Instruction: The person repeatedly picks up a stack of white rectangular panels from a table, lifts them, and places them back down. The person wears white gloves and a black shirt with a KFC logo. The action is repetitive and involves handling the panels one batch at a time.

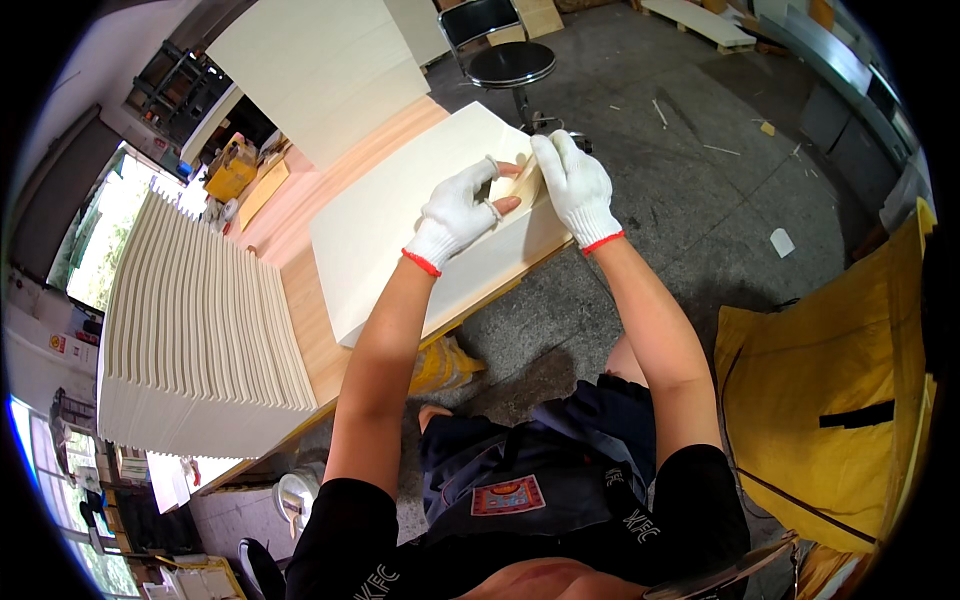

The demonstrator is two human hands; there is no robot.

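My left hand [455, 212], in a white knit glove with a red cuff and bare thumb and forefinger tips, is curled over a thick white panel [400, 215]. Its thumb and forefinger are bent in a C, their tips against a pale beige curved piece [528, 188], perhaps a strip or roll. My right hand [575, 182], gloved alike, has its fingers close together around the far side of that piece, at the panel's right corner. The hands partly hide the beige piece, so its kind cannot be told. The panel lies flat on a wooden tabletop [318, 325].
A tall stack of white curved-edge panels [200, 330] stands at the left. Behind are a large pale board [310, 70] and a yellow box [232, 168]. A black stool [510, 64] stands beyond the table; a yellow fabric cover [830, 380] is at right, a white bucket [295, 497] below left.
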